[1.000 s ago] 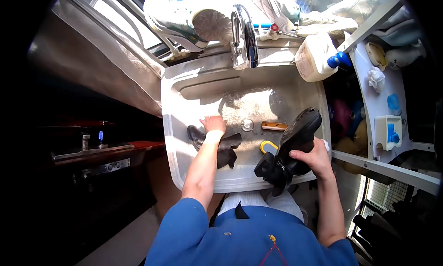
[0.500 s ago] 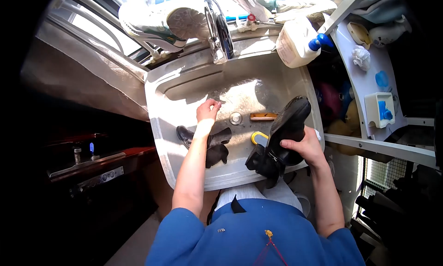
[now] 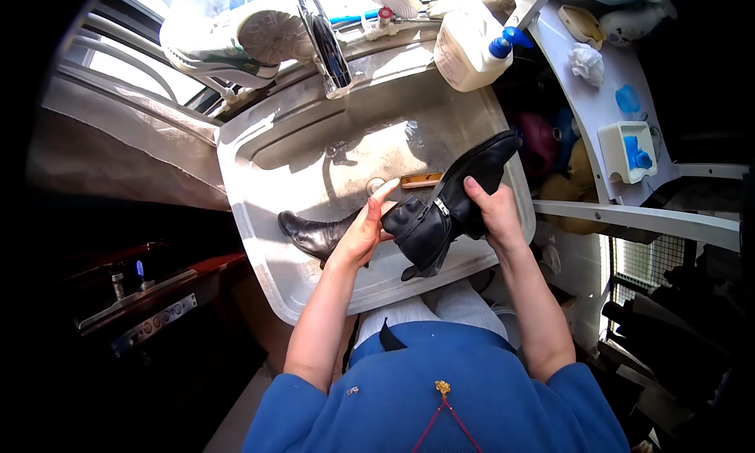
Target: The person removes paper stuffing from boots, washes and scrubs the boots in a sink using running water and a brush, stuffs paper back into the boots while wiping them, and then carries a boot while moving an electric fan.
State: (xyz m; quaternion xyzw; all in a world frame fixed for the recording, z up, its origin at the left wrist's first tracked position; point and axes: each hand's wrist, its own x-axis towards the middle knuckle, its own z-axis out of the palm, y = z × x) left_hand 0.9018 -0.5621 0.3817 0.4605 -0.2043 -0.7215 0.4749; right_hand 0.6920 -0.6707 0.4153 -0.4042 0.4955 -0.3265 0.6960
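Note:
My right hand (image 3: 495, 209) grips a black leather boot (image 3: 444, 209) by its foot, above the right side of the sink (image 3: 259, 272). The boot is tilted, its toe up to the right and its buckled shaft down to the left. At the shaft's opening, my left hand (image 3: 363, 231) has its fingers stretched out, close to or touching the leather. A second black boot (image 3: 311, 234) lies in the sink, partly behind my left hand and wrist. A wooden-looking brush (image 3: 421, 180) rests near the drain (image 3: 377, 187).
A chrome faucet (image 3: 322, 48) rises at the back of the sink. Beside it are a pump bottle (image 3: 472, 52) with a blue top and a white sneaker (image 3: 228, 48). On the right, a white shelf (image 3: 582, 123) holds a soap dish (image 3: 627, 156) and crumpled tissue (image 3: 587, 64).
My left hand has moved right and down from above the sink to the held boot's shaft. The held boot has swung, its shaft turning left and up. The view has shifted slightly right.

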